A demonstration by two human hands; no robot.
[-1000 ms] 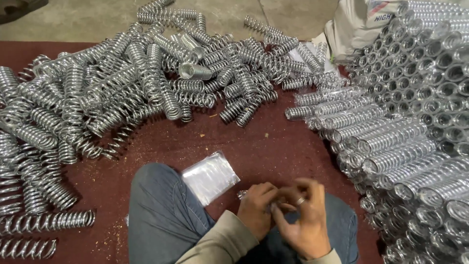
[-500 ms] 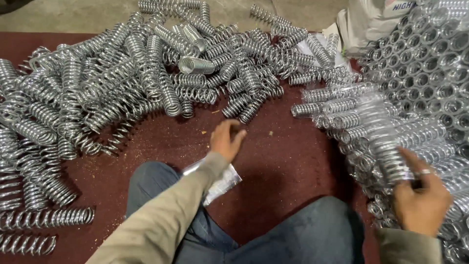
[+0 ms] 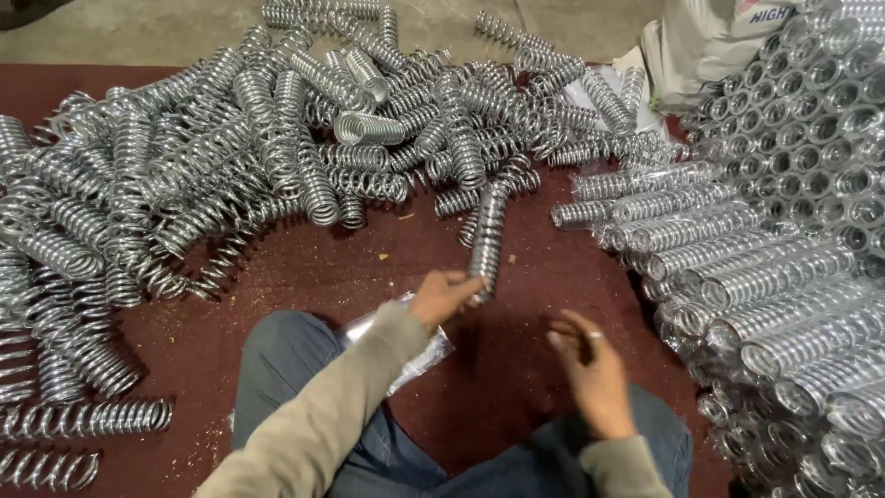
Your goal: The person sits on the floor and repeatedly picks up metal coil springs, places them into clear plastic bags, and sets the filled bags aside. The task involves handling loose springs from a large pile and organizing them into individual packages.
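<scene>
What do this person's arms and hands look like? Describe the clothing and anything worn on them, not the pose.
Both arms are covered to the wrist by long, plain beige-khaki sleeves of soft fabric. The left hand is bare, with no glove. The right hand is also ungloved and wears a pale ring on one finger. No watch or markings show.

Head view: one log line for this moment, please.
left hand: holds spring | right hand: open, empty | stack: right | pile: left

The person wears a beige long-sleeved top, grey-blue trousers, and a thin ring on the right hand (image 3: 597, 369).
</scene>
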